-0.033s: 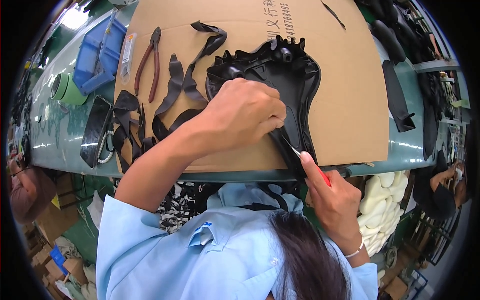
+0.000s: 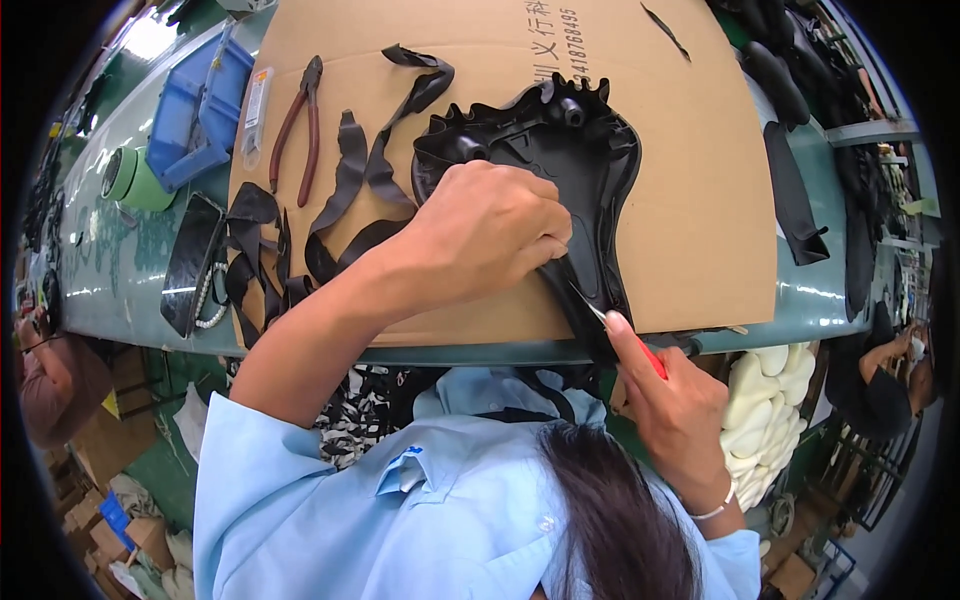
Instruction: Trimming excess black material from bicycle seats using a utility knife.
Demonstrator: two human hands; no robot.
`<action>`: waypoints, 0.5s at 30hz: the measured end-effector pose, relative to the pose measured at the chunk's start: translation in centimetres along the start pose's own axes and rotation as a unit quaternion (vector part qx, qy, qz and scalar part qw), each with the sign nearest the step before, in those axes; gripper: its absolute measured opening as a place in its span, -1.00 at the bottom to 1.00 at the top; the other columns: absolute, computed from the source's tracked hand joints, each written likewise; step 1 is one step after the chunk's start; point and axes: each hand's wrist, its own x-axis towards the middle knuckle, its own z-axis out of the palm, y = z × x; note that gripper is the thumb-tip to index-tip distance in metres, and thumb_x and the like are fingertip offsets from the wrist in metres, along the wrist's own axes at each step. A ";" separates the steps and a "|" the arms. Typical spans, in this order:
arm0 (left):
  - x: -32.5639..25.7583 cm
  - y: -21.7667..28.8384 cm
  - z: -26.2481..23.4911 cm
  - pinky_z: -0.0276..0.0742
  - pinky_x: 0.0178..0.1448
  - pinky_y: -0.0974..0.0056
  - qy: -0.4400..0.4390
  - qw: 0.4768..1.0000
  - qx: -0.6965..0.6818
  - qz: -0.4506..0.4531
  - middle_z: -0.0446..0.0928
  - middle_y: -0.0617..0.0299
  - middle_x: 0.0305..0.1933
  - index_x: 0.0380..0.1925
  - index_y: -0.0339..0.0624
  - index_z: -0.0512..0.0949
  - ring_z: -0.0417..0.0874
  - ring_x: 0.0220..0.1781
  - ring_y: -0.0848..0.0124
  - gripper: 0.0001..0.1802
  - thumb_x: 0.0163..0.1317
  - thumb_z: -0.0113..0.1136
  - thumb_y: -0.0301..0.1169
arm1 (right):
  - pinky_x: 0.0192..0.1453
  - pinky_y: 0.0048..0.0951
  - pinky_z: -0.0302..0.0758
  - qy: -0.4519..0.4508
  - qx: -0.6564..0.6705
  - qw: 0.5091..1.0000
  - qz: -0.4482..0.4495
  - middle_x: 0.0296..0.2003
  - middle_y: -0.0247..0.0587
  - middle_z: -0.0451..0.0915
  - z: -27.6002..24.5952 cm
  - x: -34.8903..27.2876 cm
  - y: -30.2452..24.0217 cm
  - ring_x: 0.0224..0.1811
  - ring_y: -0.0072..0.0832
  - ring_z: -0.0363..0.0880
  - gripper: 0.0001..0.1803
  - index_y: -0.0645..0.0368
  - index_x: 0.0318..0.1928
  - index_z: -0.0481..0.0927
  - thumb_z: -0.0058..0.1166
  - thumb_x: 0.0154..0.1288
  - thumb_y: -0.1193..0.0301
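Note:
A black bicycle saddle (image 2: 588, 190) lies underside up, its wide end away from me and its narrow end at the table's near edge. Its thin cover stands up in ruffles around the far rim. Over the saddle's left side, my left hand (image 2: 500, 215) is closed, pinching the cover's edge; my fingers hide most of what they grip. At the narrow end, my right hand (image 2: 665, 395) grips a red-handled knife (image 2: 652, 360). The knife's slim blade points up and left against the saddle's inner edge. Cut black strips (image 2: 345, 175) curl on the cardboard left of my left hand.
Beneath the saddle is a cardboard sheet (image 2: 700, 200) on a green table (image 2: 100, 270). Red-handled pliers (image 2: 310, 130), a blue bin (image 2: 190, 125), a green tape roll (image 2: 140, 180) and a phone (image 2: 192, 265) lie leftward. Pale padded pieces (image 2: 765, 420) are heaped below right.
My right hand and the knife have shifted slightly toward me and to the right along the saddle's edge. My left hand stays in about the same place.

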 end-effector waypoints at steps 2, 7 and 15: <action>-0.2 0.4 0.0 0.49 -0.30 0.15 0.018 1.000 -0.009 -0.018 0.59 0.17 -0.43 -0.45 -0.21 0.66 0.61 -0.35 0.18 -0.87 0.08 0.26 -0.39 | -0.55 -0.33 0.30 -0.065 -0.029 0.997 0.000 -0.61 -0.30 0.23 -2.0 -0.9 0.5 -0.62 -0.43 0.35 -0.27 -0.21 0.29 0.46 0.13 0.04 0.57; -0.5 3.7 1.4 0.48 -0.32 0.14 0.042 0.992 -0.010 -0.120 0.56 0.18 -0.46 -0.48 -0.22 0.63 0.61 -0.37 0.19 -0.87 0.08 0.25 -0.38 | -0.49 -0.34 0.36 -0.091 -0.130 0.987 0.003 -0.57 -0.27 0.32 -4.3 -1.4 3.5 -0.58 -0.40 0.41 -0.29 -0.23 0.30 0.45 0.14 0.08 0.56; 4.8 1.3 2.9 0.48 -0.35 0.24 -0.061 0.983 -0.163 -0.054 0.58 0.10 -0.48 -0.50 -0.30 0.60 0.62 -0.43 0.25 -0.81 0.03 0.28 -0.35 | -0.36 -0.58 0.52 0.074 0.587 0.746 0.305 -0.13 -0.19 0.53 0.9 -2.2 0.8 -0.42 -0.62 0.46 -0.36 0.12 0.48 0.00 -0.17 0.45 0.43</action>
